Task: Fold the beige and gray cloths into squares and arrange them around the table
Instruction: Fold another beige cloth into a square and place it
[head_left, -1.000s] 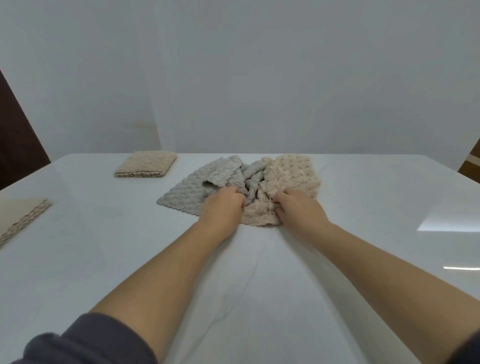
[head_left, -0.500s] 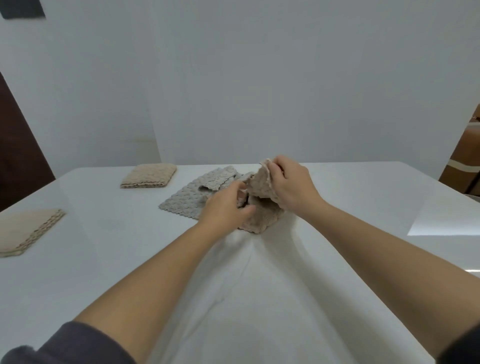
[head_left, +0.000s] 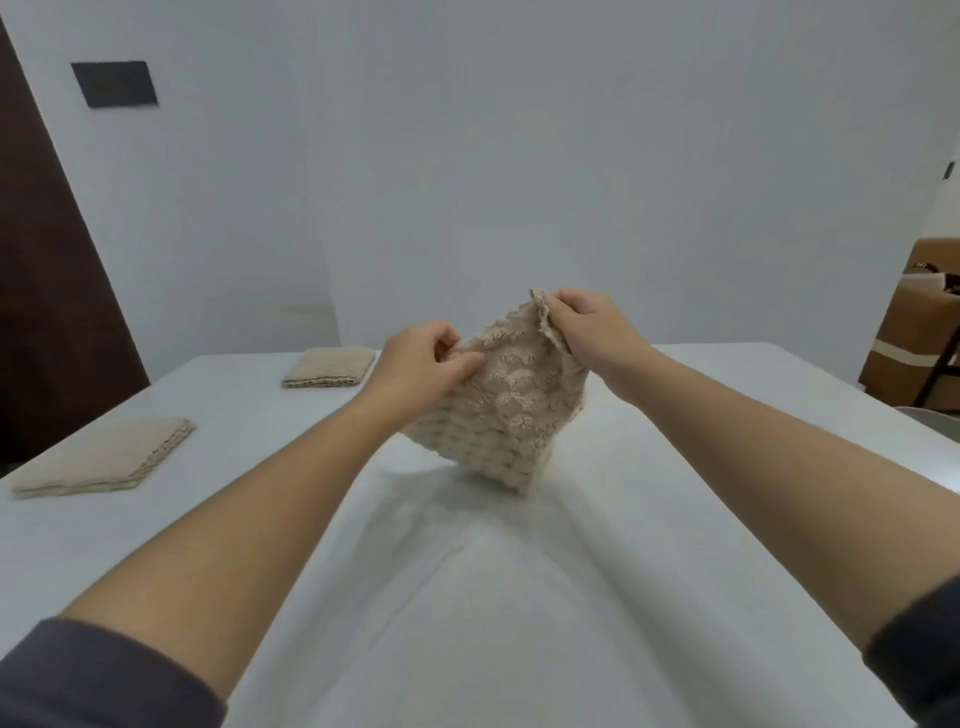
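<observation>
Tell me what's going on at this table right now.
A person holds a beige cloth up over the white table with both hands. The left hand pinches its left edge and the right hand pinches its top corner. It hangs loose, not yet a folded square. On the table's left side lie the near folded cloth and the far folded cloth. No gray cloth shows.

The scallop-patterned cloth is beige, the table white.

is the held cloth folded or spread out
Not folded: the cloth hangs loose and rumpled, left hand and right hand pinching its top edge.
</observation>
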